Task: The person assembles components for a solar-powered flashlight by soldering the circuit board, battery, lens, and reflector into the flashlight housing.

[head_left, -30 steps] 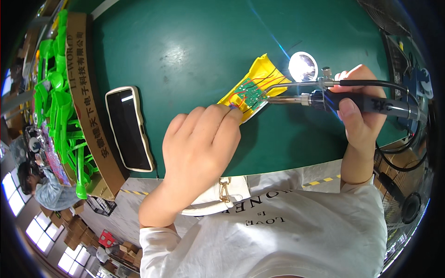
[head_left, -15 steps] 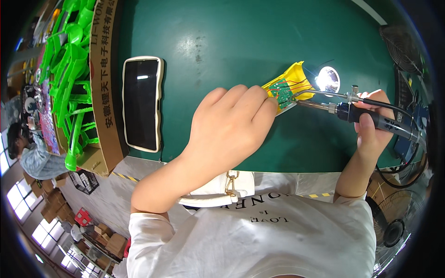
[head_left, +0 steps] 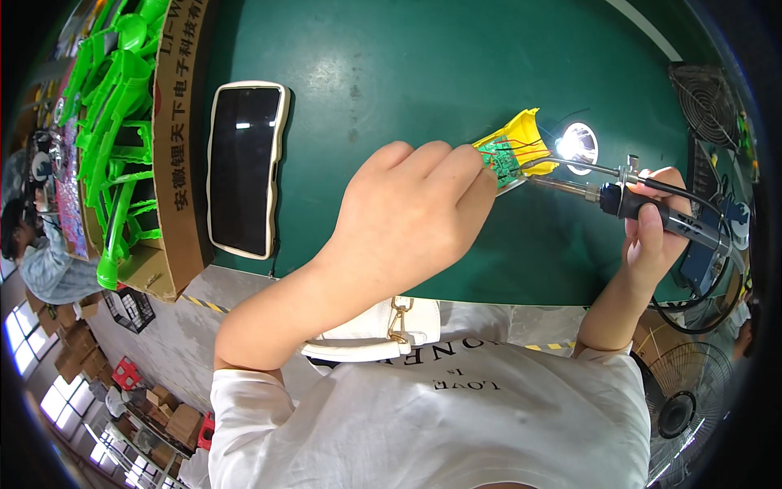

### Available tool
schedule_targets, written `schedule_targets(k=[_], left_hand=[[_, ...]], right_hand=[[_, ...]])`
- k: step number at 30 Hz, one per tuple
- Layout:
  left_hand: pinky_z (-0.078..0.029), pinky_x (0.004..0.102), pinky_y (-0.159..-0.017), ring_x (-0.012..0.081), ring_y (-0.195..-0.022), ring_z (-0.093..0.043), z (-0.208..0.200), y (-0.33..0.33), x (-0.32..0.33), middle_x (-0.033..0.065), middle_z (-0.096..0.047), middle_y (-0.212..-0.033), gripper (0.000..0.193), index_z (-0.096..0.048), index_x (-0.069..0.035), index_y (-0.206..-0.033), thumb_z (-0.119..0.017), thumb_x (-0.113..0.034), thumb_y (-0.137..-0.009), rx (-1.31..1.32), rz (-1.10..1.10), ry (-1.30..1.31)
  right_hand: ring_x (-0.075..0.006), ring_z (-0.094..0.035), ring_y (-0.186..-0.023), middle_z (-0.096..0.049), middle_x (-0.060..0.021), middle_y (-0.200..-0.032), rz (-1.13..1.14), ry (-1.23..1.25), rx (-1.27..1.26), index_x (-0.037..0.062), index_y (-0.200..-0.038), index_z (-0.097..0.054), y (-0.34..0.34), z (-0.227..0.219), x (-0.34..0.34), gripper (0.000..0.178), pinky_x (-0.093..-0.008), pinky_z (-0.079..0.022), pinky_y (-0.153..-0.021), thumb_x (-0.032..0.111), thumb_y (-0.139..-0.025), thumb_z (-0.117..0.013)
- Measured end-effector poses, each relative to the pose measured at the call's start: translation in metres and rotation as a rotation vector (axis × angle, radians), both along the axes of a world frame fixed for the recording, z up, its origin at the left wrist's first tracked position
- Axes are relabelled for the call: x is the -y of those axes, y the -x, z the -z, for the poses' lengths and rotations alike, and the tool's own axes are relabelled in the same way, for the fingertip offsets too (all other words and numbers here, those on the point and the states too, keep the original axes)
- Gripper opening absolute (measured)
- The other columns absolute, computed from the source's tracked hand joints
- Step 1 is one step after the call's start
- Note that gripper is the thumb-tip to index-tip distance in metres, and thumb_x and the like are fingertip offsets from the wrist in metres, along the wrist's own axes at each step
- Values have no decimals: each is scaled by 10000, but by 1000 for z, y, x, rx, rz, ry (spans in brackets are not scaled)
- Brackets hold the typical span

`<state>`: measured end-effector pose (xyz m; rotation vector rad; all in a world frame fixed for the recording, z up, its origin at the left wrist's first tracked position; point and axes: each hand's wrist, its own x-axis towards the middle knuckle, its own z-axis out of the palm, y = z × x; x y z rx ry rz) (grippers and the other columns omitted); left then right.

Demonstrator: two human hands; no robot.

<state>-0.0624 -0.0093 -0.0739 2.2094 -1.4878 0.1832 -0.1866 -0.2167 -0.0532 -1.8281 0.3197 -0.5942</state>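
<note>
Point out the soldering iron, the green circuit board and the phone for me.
soldering iron (head_left: 652, 210), head view, on its dark handle.
green circuit board (head_left: 503, 161), head view, on its exposed face.
phone (head_left: 244, 167), head view, middle of its dark screen.

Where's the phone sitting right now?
In the head view the phone lies face up on the green table, on the person's left, between the cardboard box of green plastic parts and the left hand.
</note>
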Motion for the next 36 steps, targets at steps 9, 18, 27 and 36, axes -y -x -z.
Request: schedule_targets(k=[9, 18, 27, 36], left_hand=[[-342, 265, -492, 133, -563, -495, 0, -1, 1, -9, -504, -693, 170, -569, -89, -732, -649, -80, -583, 0, 3, -4], [-339, 266, -490, 137, -566, -498, -1, -2, 1, -6, -510, -700, 173, -569, -84, -736, -653, -78, -584, -18, 8, -20], [-338, 263, -490, 134, -570, -498, -1, -2, 1, -8, -510, -702, 177, -575, -84, -736, -656, -86, -579, -4, 10, -32], [-339, 266, -491, 135, -571, -500, -2, -2, 1, -8, -511, -701, 172, -578, -85, -732, -652, -85, -578, -14, 8, -44]], right_hand=[[-38, -389, -499, -484, -42, -769, -52, -33, 13, -41, -819, -557, 0, 2, 2, 200, -162, -278, -415, 132, -723, -590], [-35, -384, -495, -483, -38, -766, -39, -24, 10, -49, -809, -561, 0, 2, 1, 208, -163, -276, -418, 138, -723, -586], [-35, -381, -495, -481, -36, -754, -47, -15, 2, -41, -812, -562, 0, 2, 2, 206, -165, -274, -416, 142, -721, -587], [-41, -388, -499, -474, -39, -753, -31, -23, -2, -39, -811, -560, 0, 1, 0, 214, -165, -281, -411, 151, -718, -590]])
